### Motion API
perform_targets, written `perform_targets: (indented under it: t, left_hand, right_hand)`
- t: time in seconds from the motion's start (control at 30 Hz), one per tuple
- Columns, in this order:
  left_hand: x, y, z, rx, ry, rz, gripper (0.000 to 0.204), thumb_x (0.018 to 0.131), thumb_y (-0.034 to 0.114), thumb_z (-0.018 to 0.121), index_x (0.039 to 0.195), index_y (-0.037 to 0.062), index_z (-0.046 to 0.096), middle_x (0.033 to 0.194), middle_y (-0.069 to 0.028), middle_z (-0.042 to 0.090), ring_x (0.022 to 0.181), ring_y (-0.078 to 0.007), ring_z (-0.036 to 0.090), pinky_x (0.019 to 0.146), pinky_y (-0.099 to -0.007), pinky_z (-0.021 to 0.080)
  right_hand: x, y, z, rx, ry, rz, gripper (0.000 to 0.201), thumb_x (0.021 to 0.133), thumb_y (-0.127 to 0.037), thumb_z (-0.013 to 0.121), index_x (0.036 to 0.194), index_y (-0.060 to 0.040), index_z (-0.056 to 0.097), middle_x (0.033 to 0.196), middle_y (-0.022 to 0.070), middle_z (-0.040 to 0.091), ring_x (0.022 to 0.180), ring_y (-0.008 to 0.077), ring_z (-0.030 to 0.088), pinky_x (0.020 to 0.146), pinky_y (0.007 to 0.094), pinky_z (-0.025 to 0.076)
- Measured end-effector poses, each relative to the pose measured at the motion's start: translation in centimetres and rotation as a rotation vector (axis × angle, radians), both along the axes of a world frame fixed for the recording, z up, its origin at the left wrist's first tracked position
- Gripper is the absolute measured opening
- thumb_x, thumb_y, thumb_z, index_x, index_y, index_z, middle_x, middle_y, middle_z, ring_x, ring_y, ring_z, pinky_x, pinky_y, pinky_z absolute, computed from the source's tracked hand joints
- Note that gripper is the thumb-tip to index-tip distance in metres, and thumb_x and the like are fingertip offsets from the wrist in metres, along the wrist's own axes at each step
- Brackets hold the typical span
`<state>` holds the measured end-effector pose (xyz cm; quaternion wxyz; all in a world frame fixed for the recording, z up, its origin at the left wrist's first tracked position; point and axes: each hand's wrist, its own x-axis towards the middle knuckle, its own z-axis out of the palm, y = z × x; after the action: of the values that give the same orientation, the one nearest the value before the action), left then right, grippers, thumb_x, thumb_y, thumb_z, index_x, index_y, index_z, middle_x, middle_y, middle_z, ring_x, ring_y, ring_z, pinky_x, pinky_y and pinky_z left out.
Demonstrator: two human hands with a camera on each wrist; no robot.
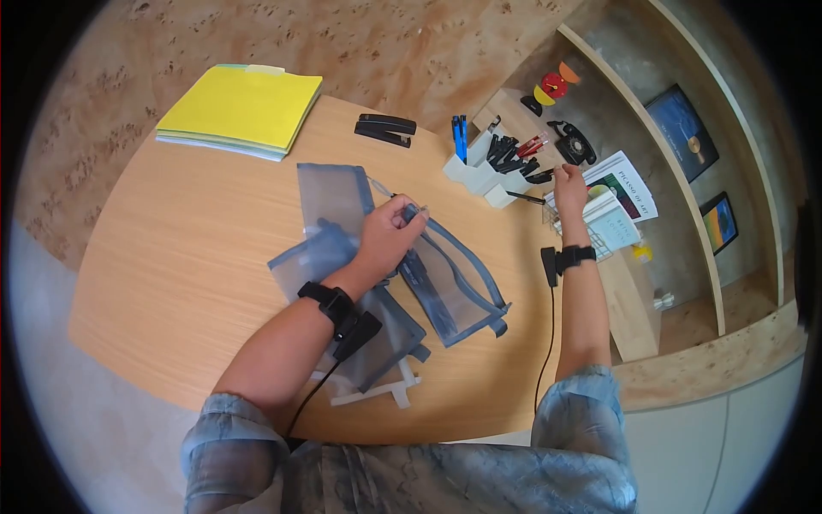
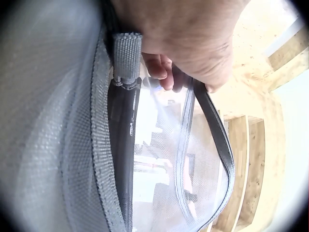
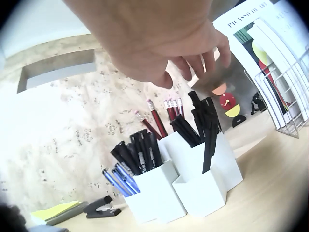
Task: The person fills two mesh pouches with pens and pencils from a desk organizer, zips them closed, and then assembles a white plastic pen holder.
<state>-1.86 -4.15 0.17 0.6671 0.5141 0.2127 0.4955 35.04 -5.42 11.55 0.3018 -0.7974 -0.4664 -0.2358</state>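
Note:
My left hand [image 1: 392,236] pinches the edge of a grey mesh zip pouch [image 1: 454,295], holding its mouth apart; a dark strip of contents shows inside. In the left wrist view the hand [image 2: 188,43] grips the dark zip edge [image 2: 217,130] of the pouch. My right hand [image 1: 571,193] is over the white pen holder [image 1: 479,177]; in the right wrist view the hand [image 3: 164,43] hangs above black pens [image 3: 207,121] with fingers apart and nothing between them. Red pencils [image 3: 157,118] and blue pens [image 3: 120,181] stand in the holder.
More mesh pouches [image 1: 334,193] lie under and beside my left forearm. A black stapler [image 1: 385,129] and yellow folders [image 1: 244,107] lie at the table's far side. Right of the holder are a wire rack with books [image 1: 612,224] and a black telephone [image 1: 572,143].

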Motion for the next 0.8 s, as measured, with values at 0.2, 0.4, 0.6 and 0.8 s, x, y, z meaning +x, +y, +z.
perform_targets:
  t: [0.2,0.4,0.6,0.8]
  left_hand:
    - [0.1,-0.1,0.1,-0.001,0.004,0.006,0.012,0.086,0.011,0.064,0.081,0.0034,0.056,0.059,0.0081,0.045,0.052,0.0018,0.037,0.044,-0.0176,0.030]
    - [-0.3,-0.3,0.6,0.010,0.027,-0.018,0.012,0.087,0.014,0.063,0.083,0.0053,0.055,0.060,0.0066,0.048,0.048,-0.0001,0.041,0.043,-0.0177,0.032]
    - [-0.6,-0.4,0.8,0.012,0.011,-0.017,0.013,0.086,0.012,0.064,0.083,0.0028,0.056,0.061,0.0069,0.047,0.055,0.0012,0.040,0.047,-0.0184,0.032]
    - [0.3,0.0,-0.4,0.085,0.039,-0.010,0.012,0.086,0.011,0.063,0.084,0.0023,0.056,0.061,0.0067,0.047,0.054,0.0014,0.039,0.046,-0.0187,0.031]
  right_hand:
    - [-12.7,-5.3,1.7,0.105,0.296,0.529,0.013,0.084,-0.007,0.057,0.096,-0.0040,0.058,0.077,0.0066,0.063,0.073,0.0122,0.061,0.067,0.0271,0.048]
    - [-24.8,-7.9,0.6,-0.840,0.175,0.819,0.015,0.085,-0.015,0.060,0.087,-0.0003,0.061,0.074,0.0146,0.064,0.067,0.0235,0.061,0.064,0.0326,0.048]
    - [-25.4,-6.1,-2.9,-1.059,0.152,0.815,0.022,0.084,-0.021,0.062,0.085,0.0014,0.062,0.072,0.0174,0.061,0.069,0.0283,0.061,0.063,0.0366,0.047]
    - [-24.1,-7.3,-2.8,-0.959,0.552,0.838,0.016,0.083,-0.013,0.061,0.083,0.0022,0.060,0.067,0.0104,0.060,0.067,0.0185,0.062,0.056,0.0319,0.047]
